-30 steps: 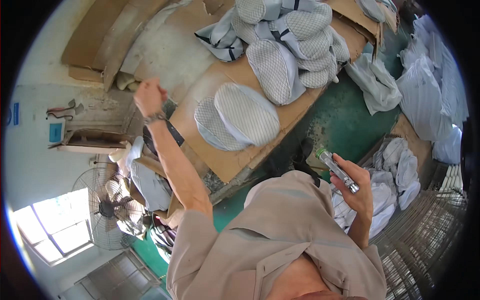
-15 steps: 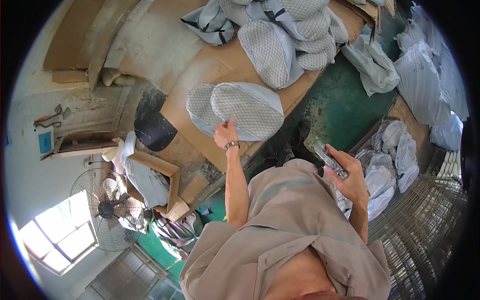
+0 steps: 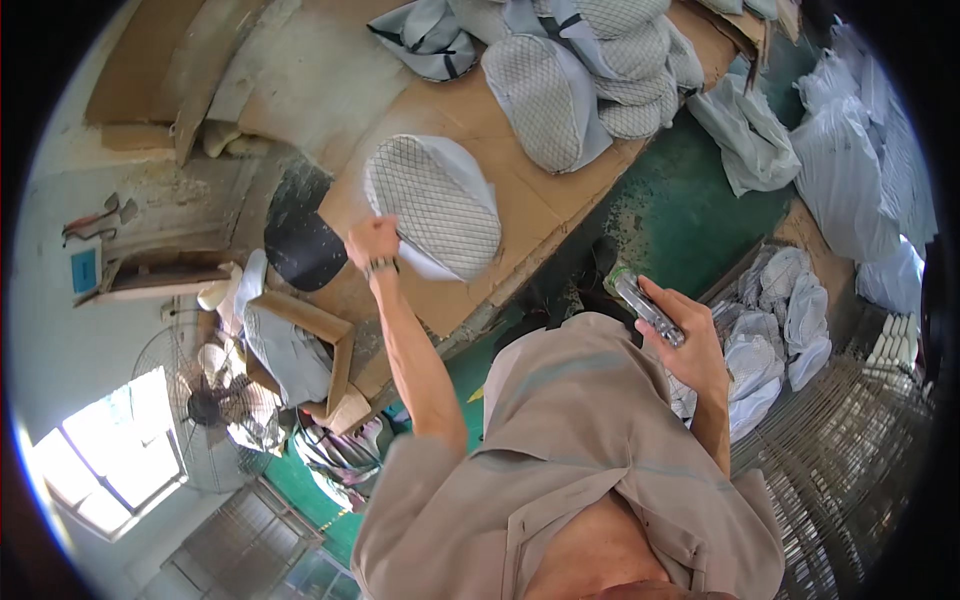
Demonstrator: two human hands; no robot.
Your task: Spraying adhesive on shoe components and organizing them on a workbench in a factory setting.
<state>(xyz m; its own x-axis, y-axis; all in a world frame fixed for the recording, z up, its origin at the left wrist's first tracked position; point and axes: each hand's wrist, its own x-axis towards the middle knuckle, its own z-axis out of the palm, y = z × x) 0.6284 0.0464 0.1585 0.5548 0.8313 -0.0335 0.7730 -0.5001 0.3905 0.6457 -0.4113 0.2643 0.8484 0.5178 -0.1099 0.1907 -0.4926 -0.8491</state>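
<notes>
On the cardboard-covered table, my left hand (image 3: 373, 242) is closed on the near-left edge of a pale shoe upper (image 3: 435, 205). This upper has a sole-shaped underside with a dark grid pattern, facing up. Its near edge is smeared by motion. Another shoe upper (image 3: 540, 100) lies beyond it to the right, beside a heap of similar uppers (image 3: 630, 50). In front of my body on the right, my right hand (image 3: 688, 338) is wrapped round a shiny, clear-and-silver handheld object with a green end (image 3: 648, 308). Its exact kind cannot be made out.
A standing fan (image 3: 205, 405) and an open cardboard box (image 3: 335, 355) are at the left. White plastic bags (image 3: 850, 170) hang or stand at the far right. More grid-patterned pieces (image 3: 765, 320) are piled right of me by a wire-like rack (image 3: 840, 450).
My left hand has moved left and slightly away, drawing the grid-soled upper with it. Two overlapping uppers showed there before; now one shows. My right hand has shifted slightly left.
</notes>
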